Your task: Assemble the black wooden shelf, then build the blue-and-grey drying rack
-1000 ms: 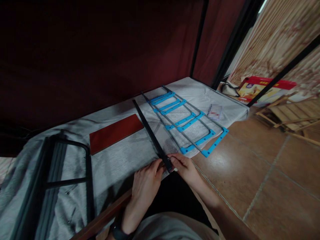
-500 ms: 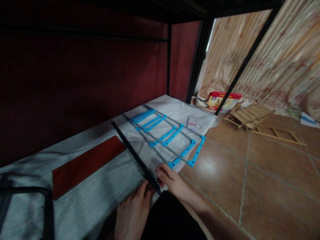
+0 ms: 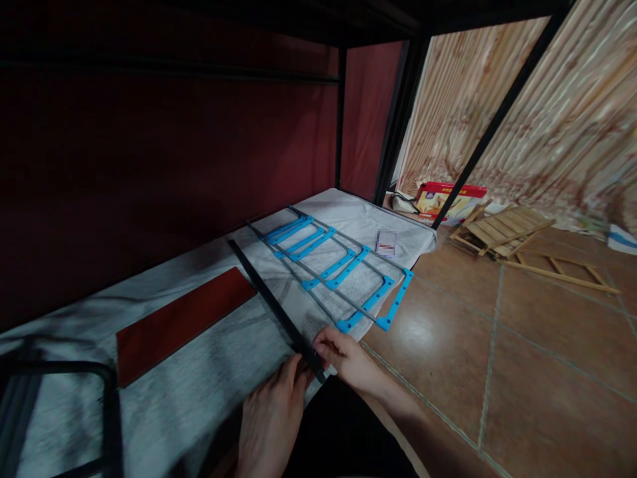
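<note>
One black bar slants across the sheet, its near end between the left hand's fingers and the right hand's. The right fingers curl inward; whether either hand's are clamped on it, I cannot tell. Beyond lie one red board and several overlapping blue frames.

Brn tiled flr, pleated curtn

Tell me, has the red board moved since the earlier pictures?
No: the red board shows no shift against the blue frames on the grey cloth; only the view moved.
</note>
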A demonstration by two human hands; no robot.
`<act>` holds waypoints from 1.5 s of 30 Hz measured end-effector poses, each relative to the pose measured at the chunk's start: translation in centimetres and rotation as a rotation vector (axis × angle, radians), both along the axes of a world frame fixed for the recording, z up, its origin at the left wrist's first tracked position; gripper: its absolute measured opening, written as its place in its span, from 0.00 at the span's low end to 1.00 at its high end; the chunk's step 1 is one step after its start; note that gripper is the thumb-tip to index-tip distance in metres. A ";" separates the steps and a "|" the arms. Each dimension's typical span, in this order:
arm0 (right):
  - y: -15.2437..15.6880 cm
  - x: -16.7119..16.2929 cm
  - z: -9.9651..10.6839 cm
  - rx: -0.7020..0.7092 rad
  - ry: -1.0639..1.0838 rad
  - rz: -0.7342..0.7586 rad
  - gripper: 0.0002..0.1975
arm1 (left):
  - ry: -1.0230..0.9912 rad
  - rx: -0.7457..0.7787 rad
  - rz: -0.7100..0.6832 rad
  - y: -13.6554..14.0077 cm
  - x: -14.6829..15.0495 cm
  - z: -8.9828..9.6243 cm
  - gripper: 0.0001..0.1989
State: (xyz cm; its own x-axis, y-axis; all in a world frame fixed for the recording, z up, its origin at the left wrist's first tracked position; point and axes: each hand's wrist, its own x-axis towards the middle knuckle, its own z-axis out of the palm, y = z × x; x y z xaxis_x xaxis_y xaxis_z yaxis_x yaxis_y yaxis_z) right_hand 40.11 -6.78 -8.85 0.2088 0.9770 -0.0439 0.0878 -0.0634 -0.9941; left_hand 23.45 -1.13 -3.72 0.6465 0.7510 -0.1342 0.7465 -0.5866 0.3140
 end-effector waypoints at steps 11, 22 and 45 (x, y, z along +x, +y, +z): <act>-0.2 0.1 0.7 0.025 -0.063 0.039 0.09 | 0.009 -0.033 0.011 -0.2 0.1 0.2 0.17; 0.3 0.7 0.7 0.055 -0.146 0.055 0.19 | 0.015 -0.038 0.023 -0.3 0.2 0.2 0.17; 0.9 0.5 -0.6 -0.069 -0.312 0.088 0.24 | -0.037 0.121 -0.078 -0.6 -0.1 -0.4 0.14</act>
State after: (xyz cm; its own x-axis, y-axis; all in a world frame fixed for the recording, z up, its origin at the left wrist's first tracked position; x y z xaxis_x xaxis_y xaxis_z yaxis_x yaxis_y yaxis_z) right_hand 40.57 -5.85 -9.49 0.1373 0.9888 -0.0578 0.3951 -0.1082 -0.9122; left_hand 23.34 -1.75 -4.16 0.7064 0.7075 -0.0207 0.6864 -0.6776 0.2640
